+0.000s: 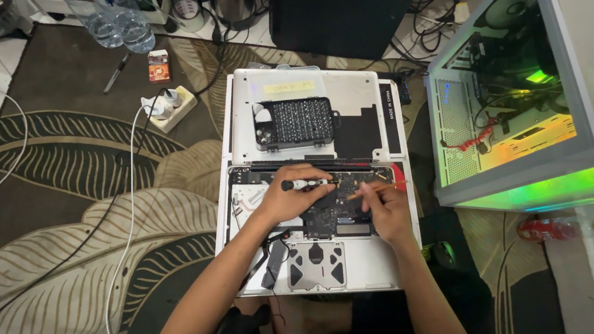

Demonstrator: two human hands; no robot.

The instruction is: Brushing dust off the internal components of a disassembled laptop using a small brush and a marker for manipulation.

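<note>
Black-handled screwdriver lies level over the opened white laptop; thin orange stick angled beside it.

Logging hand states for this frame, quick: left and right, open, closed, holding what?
Left hand: closed around a black-handled screwdriver over the opened laptop.
Right hand: closed, pinching a thin orange stick.

rug | on it: open laptop, pc case, pwr strip, bottle
</note>
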